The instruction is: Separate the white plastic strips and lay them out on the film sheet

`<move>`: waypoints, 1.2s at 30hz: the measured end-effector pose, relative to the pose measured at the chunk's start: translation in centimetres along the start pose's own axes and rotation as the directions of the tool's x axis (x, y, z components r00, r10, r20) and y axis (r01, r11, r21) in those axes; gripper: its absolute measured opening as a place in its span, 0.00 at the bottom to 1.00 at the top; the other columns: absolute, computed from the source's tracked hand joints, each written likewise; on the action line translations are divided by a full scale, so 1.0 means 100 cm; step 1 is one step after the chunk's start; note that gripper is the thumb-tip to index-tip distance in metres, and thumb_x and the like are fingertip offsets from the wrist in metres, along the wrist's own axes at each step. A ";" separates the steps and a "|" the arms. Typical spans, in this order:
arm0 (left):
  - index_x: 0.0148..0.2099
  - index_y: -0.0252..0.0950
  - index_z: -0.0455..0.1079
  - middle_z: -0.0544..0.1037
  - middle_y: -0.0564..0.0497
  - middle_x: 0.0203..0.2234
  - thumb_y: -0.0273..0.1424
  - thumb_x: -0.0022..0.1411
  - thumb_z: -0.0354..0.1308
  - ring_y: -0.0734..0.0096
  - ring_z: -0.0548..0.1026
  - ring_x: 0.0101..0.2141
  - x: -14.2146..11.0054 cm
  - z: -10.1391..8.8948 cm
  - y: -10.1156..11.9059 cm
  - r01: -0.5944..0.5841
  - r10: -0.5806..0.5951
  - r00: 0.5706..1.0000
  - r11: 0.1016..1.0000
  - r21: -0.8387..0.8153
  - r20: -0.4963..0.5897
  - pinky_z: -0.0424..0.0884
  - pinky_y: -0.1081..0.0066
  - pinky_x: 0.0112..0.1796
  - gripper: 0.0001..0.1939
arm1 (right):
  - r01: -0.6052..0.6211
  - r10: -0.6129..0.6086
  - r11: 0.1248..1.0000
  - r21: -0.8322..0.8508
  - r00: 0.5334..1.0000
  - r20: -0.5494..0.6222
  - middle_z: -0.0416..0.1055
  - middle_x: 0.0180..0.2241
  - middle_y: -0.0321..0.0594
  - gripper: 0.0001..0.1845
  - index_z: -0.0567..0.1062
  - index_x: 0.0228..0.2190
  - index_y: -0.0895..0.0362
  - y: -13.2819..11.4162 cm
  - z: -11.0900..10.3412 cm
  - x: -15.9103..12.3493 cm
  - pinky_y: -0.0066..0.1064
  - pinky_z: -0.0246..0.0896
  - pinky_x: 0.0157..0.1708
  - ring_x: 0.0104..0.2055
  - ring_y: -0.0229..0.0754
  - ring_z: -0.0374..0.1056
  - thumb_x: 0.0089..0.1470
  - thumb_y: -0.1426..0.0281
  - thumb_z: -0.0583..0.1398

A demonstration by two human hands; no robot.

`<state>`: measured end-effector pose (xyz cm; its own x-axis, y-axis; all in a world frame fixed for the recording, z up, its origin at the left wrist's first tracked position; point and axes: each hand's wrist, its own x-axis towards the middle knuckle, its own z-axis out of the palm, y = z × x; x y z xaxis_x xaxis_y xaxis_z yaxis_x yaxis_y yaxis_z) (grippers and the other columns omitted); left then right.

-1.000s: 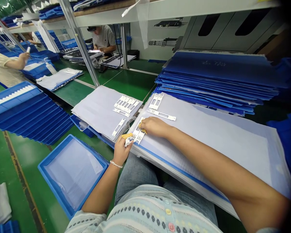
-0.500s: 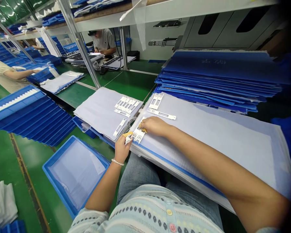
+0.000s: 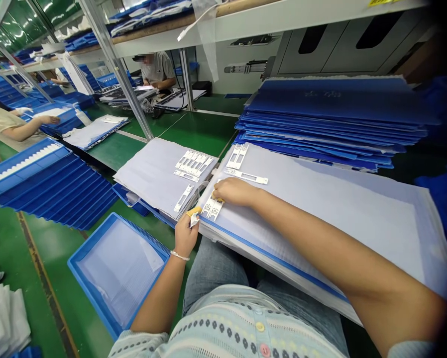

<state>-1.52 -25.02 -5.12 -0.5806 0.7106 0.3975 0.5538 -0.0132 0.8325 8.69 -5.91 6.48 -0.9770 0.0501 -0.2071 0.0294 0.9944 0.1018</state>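
Left hand [image 3: 186, 234]: is pinching almost shut, its fingers closing on a small white piece [image 3: 194, 219], with a yellow finger cot [image 3: 193, 211] showing at the fingertip.

Right hand [image 3: 235, 193]: is resting curled, fingertips down, against a white plastic strip [image 3: 212, 207]; whether it is gripping the strip I cannot tell.

White plastic strip: is lying between the hands, just beside the right fingertips, on a translucent sheet stack [image 3: 320, 233] with a blue edge.

Ahead of the right hand: two more white strips [image 3: 237, 156] [image 3: 246, 175] are lying on the same stack, well apart from the fingers.

Ahead of the left hand: a second sheet stack [image 3: 152, 175] is carrying a row of white strips [image 3: 193, 163].

Beyond the right hand: blue corrugated boards [image 3: 331, 119] are piling up in a tall stack.

Below the left hand: a blue tray [image 3: 119, 268] is holding translucent sheets.

Far ahead: a co-worker [image 3: 156, 67] is working at a green bench [image 3: 197, 119].
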 end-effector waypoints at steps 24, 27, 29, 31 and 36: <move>0.67 0.41 0.45 0.66 0.41 0.58 0.53 0.64 0.44 0.57 0.63 0.60 -0.003 0.040 0.076 0.105 0.040 0.976 0.773 -0.626 0.213 0.64 0.57 0.57 0.36 | 0.041 0.218 0.891 0.453 0.835 -0.505 0.71 0.33 0.42 0.06 0.73 0.36 0.58 -0.081 0.036 -0.070 0.29 0.58 0.35 0.35 0.41 0.66 0.57 0.73 0.56; 0.69 0.40 0.35 0.57 0.40 0.63 0.49 0.60 0.54 0.56 0.54 0.64 0.005 0.026 0.069 -0.026 0.144 0.966 0.883 -0.470 0.217 0.56 0.56 0.61 0.44 | -0.034 0.233 0.905 0.425 0.874 -0.426 0.70 0.33 0.41 0.07 0.73 0.36 0.58 -0.064 0.031 -0.069 0.27 0.57 0.34 0.35 0.40 0.66 0.57 0.74 0.55; 0.69 0.38 0.32 0.49 0.39 0.66 0.41 0.62 0.52 0.57 0.46 0.66 0.013 0.017 0.061 -0.142 0.186 0.953 0.972 -0.185 0.241 0.48 0.54 0.63 0.42 | -0.158 0.268 0.936 0.315 0.899 -0.347 0.70 0.34 0.43 0.09 0.74 0.37 0.59 -0.045 0.028 -0.069 0.28 0.55 0.33 0.36 0.41 0.65 0.58 0.75 0.54; 0.69 0.36 0.38 0.48 0.38 0.66 0.35 0.63 0.51 0.55 0.43 0.66 0.020 0.010 0.049 -0.166 0.130 0.949 0.981 0.102 0.289 0.45 0.50 0.63 0.38 | -0.253 0.286 0.954 0.160 0.928 -0.241 0.70 0.35 0.44 0.10 0.75 0.36 0.59 -0.027 0.026 -0.070 0.30 0.52 0.31 0.36 0.43 0.65 0.57 0.76 0.54; 0.63 0.30 0.57 0.61 0.34 0.61 0.35 0.62 0.51 0.44 0.49 0.65 0.024 0.009 0.026 -0.094 -0.012 0.937 0.953 0.287 0.348 0.45 0.41 0.61 0.29 | -0.248 0.248 0.969 0.011 0.966 -0.078 0.70 0.37 0.44 0.12 0.75 0.35 0.59 -0.006 0.034 -0.066 0.32 0.50 0.31 0.36 0.44 0.65 0.57 0.79 0.52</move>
<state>-0.91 -22.69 -2.33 -0.3431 0.9112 0.2281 0.7542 0.1225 0.6451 15.86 -6.52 4.52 -0.9526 0.2879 -0.0985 0.2733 0.9518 0.1390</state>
